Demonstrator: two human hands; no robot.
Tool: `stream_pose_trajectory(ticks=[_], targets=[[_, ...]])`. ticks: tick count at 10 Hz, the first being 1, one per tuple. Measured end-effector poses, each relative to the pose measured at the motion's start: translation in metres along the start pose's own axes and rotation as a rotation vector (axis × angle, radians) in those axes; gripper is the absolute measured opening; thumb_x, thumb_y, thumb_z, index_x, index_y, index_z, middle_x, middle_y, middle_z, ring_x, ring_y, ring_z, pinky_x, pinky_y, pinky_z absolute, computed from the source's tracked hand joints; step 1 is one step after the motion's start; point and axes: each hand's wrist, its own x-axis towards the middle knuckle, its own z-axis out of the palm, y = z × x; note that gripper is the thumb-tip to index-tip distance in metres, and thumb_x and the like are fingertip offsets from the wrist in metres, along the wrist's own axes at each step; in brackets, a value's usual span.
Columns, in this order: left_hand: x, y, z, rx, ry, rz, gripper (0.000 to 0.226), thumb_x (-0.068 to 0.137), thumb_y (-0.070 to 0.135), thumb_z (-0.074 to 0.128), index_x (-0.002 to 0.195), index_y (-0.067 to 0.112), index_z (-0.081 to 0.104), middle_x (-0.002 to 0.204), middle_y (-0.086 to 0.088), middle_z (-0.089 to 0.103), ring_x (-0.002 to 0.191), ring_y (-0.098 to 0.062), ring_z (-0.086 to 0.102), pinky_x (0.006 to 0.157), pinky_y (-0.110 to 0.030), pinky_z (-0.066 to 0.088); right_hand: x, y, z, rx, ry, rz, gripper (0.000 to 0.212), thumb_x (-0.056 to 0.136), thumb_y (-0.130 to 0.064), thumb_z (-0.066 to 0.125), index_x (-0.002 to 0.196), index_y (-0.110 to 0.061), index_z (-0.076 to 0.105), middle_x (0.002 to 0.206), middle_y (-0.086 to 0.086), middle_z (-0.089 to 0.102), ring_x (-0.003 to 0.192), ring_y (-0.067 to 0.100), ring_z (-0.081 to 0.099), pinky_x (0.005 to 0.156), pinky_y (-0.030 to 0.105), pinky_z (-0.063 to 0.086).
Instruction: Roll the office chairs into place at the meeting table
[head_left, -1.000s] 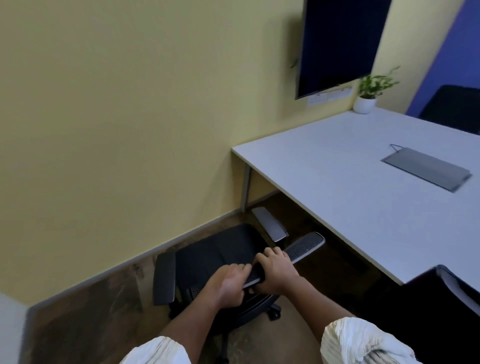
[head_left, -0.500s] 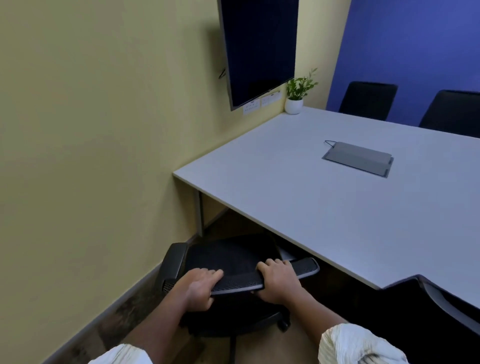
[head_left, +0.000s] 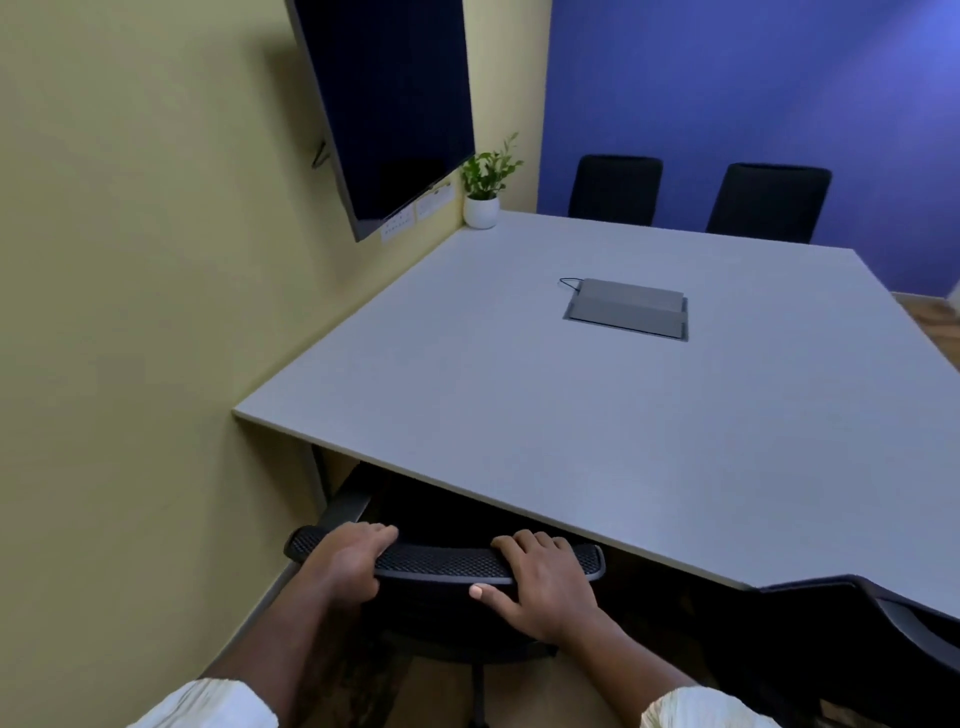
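Here the chair (head_left: 447, 564) sits tucked under the table (head_left: 519, 415) edge, wall close left, left hand (head_left: 345, 564) and right hand (head_left: 543, 584) curled over its backrest top.

A black office chair (head_left: 447, 564) is seen at the near edge of a grey meeting table (head_left: 545, 415), its seat tucked into the shadow under the tabletop. Its mesh top rail is gripped by both hands: the left hand (head_left: 345, 564) is wrapped over the left end, and the right hand (head_left: 540, 582) is laid over the right part, thumb pressed against the rail's front. A second chair (head_left: 857, 634) is seen at the lower right. Two more chairs (head_left: 615, 189) are stood at the far side against a blue wall. A grey cable box (head_left: 626, 309) is set into the tabletop, a potted plant (head_left: 485, 187) is placed in the far corner, and a dark screen (head_left: 395, 104) is mounted on the yellow wall.
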Motion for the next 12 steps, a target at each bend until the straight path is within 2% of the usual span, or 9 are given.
stream_pose_trajectory(ticks=[1,4,5,7,8,9,10,11,12], targets=[[0.028,-0.015,0.0,0.024,-0.03,0.053,0.028,0.07,0.017,0.053,0.094,0.029,0.044,0.107,0.005,0.061,0.102,-0.021,0.058,0.083,-0.03,0.041,0.013,-0.003,0.007,0.009,-0.009,0.065,0.089,0.083,-0.093,0.013,0.137,-0.031,0.049,0.124,-0.002,0.058,0.112,0.022,0.053,0.097,0.041,0.038],[0.127,-0.08,-0.025,0.107,-0.024,0.229,0.044,0.072,0.017,0.052,0.115,0.023,0.053,0.12,0.001,0.061,0.113,-0.024,0.056,0.09,-0.032,0.04,0.088,-0.019,0.014,0.071,0.022,0.298,0.085,0.08,-0.095,0.019,0.131,-0.035,0.051,0.12,-0.007,0.059,0.111,0.018,0.053,0.096,0.038,0.037],[0.152,-0.091,-0.033,0.128,0.008,0.246,0.041,0.075,0.017,0.051,0.115,0.023,0.051,0.116,0.001,0.061,0.109,-0.024,0.056,0.087,-0.033,0.038,0.109,-0.02,0.008,0.084,0.035,0.342,0.082,0.08,-0.096,0.021,0.128,-0.036,0.05,0.118,-0.007,0.059,0.109,0.018,0.053,0.095,0.037,0.037],[0.179,-0.097,-0.052,0.19,-0.019,0.29,0.034,0.077,0.017,0.05,0.109,0.027,0.05,0.111,0.003,0.059,0.101,-0.022,0.054,0.076,-0.035,0.031,0.133,-0.007,0.001,0.086,-0.001,0.373,0.092,0.075,-0.1,0.023,0.133,-0.034,0.047,0.12,-0.004,0.059,0.108,0.019,0.054,0.098,0.041,0.039],[0.187,-0.099,-0.06,0.177,-0.028,0.301,0.033,0.077,0.019,0.051,0.109,0.027,0.05,0.111,0.003,0.059,0.1,-0.021,0.053,0.078,-0.034,0.033,0.141,-0.006,-0.006,0.069,-0.016,0.393,0.094,0.075,-0.1,0.022,0.136,-0.032,0.046,0.122,-0.002,0.059,0.11,0.021,0.054,0.099,0.041,0.038],[0.186,-0.101,-0.057,0.125,-0.064,0.355,0.042,0.079,0.046,0.056,0.116,0.028,0.051,0.113,0.005,0.058,0.103,-0.018,0.052,0.088,-0.034,0.037,0.139,-0.011,-0.007,0.078,-0.047,0.396,0.096,0.075,-0.099,0.024,0.139,-0.03,0.045,0.127,-0.001,0.057,0.116,0.021,0.052,0.104,0.041,0.035],[0.181,-0.089,-0.06,-0.047,-0.095,0.404,0.071,0.071,0.087,0.051,0.119,0.034,0.053,0.111,0.012,0.057,0.1,-0.011,0.052,0.092,-0.033,0.04,0.129,-0.012,-0.011,0.136,0.006,0.448,0.091,0.079,-0.094,0.029,0.14,-0.03,0.046,0.132,-0.002,0.054,0.121,0.019,0.048,0.107,0.04,0.034],[0.179,-0.051,-0.061,-0.118,-0.058,0.463,0.082,0.069,0.095,0.042,0.123,0.035,0.054,0.115,0.014,0.057,0.103,-0.008,0.051,0.093,-0.031,0.041,0.106,0.0,-0.013,0.143,0.078,0.496,0.084,0.084,-0.088,0.031,0.14,-0.028,0.046,0.134,-0.002,0.053,0.123,0.018,0.046,0.107,0.037,0.035],[0.182,-0.005,-0.057,-0.127,-0.013,0.515,0.069,0.082,0.085,0.035,0.122,0.031,0.055,0.116,0.009,0.058,0.106,-0.012,0.053,0.093,-0.033,0.041,0.084,0.011,-0.017,0.144,0.168,0.554,0.079,0.088,-0.084,0.031,0.14,-0.027,0.048,0.133,-0.002,0.054,0.123,0.018,0.048,0.103,0.034,0.037]])
